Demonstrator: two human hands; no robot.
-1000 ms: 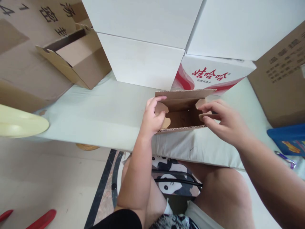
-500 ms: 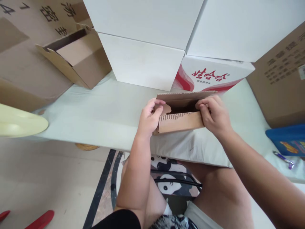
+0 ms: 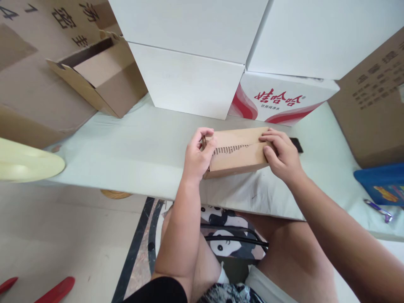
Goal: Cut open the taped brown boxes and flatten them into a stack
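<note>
The bare left forearm (image 3: 181, 227) reaches almost straight forward while the bare right forearm (image 3: 337, 214) slants inward, bringing the left hand (image 3: 197, 155) and right hand (image 3: 284, 155) opposite each other, fingers (image 3: 274, 135) bent inward, thumbs (image 3: 209, 148) nearer the body.

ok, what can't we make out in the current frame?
All head view:
Inside of held box: hidden by its flaps.
Black object: partly behind right grip.
Yellow object: cut off by left edge.
Small print on right carton: too blurred to read.
</note>
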